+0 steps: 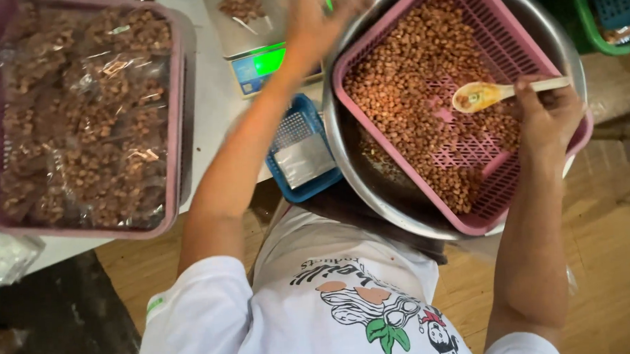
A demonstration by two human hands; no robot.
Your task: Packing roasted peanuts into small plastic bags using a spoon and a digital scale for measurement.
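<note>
Your right hand (550, 116) grips a wooden spoon (497, 92) over the peanuts (409, 83) in the pink basket (534, 47), right side. Left hand (316, 20) is blurry over the scale (259, 64), far center; can't tell its grip tbh.

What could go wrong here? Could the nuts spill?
1. The metal bowl seems to stick out past the table edge, and the pink basket of nuts sits tilted in it. A bump might tip it.
2. The right hand holds the spoon by its far end, so nuts could roll off it.
3. The left hand is blurred just above the scale and might knock what lies on it.
</note>
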